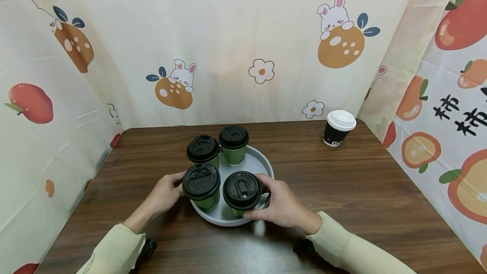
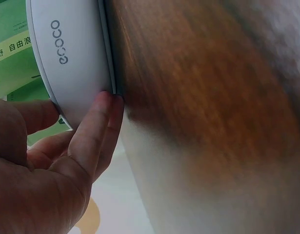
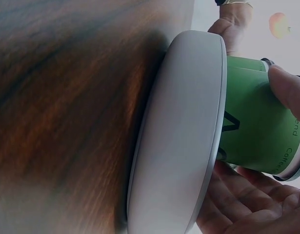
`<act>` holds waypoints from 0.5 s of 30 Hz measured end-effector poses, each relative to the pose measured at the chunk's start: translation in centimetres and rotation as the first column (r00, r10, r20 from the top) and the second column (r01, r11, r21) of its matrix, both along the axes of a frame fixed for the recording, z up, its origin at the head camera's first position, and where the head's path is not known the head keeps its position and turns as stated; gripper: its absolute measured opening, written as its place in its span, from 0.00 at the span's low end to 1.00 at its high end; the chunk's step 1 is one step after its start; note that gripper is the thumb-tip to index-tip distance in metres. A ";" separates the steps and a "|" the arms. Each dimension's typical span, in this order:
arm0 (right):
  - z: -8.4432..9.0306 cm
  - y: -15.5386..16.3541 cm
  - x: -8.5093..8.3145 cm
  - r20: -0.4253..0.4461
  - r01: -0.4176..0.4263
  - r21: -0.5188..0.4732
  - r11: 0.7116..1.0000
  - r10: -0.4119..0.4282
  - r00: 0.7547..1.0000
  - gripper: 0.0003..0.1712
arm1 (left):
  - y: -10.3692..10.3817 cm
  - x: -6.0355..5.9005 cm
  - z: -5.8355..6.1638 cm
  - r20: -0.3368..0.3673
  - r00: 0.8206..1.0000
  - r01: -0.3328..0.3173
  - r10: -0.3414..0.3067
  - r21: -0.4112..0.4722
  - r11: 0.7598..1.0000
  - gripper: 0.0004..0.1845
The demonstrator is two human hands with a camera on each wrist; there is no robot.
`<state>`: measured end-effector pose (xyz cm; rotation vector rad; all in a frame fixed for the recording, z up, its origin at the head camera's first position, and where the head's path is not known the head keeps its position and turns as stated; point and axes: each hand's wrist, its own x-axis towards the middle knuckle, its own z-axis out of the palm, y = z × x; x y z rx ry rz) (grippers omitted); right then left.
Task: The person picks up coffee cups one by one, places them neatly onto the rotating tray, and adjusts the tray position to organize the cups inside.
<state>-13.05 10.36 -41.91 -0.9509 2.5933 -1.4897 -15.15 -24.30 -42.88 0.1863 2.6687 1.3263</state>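
Observation:
A round light-grey tray stands on the table and carries several green paper cups with black lids. At its left side my left hand grips the tray edge; in the left wrist view the thumb is at the rim and fingers lie along the outer wall. My right hand holds the front right paper cup by its side, thumb in front and fingers behind. The right wrist view shows this cup's green side just above the tray rim; its base is hidden.
On the tray, other cups stand at front left, back left and back right. A black cup with a white lid is near the far right corner of the wooden table. Printed curtains border the back and sides.

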 end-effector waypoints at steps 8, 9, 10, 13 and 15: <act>0.2 0.6 -0.3 -0.048 -0.006 0.034 0.999 0.008 0.999 0.49 | 0.0 0.0 0.0 -0.005 1.000 0.005 -0.005 0.007 1.000 0.24; 0.3 0.7 -0.3 -0.054 -0.008 0.038 0.999 0.010 0.998 0.49 | 0.0 0.0 0.0 -0.004 1.000 0.005 -0.005 0.010 1.000 0.25; 0.3 0.8 -0.4 -0.062 -0.009 0.045 0.999 0.012 0.998 0.49 | 0.0 0.0 0.0 -0.003 1.000 0.004 -0.004 0.011 1.000 0.25; 0.4 1.2 -0.6 -0.087 -0.006 0.061 0.998 0.012 0.996 0.48 | 0.0 0.0 -0.1 0.005 1.000 0.001 -0.002 0.022 1.000 0.25; 0.5 1.4 -0.8 -0.101 -0.001 0.068 0.998 0.008 0.995 0.47 | 0.0 -0.1 -0.1 0.009 1.000 -0.001 0.000 0.025 1.000 0.25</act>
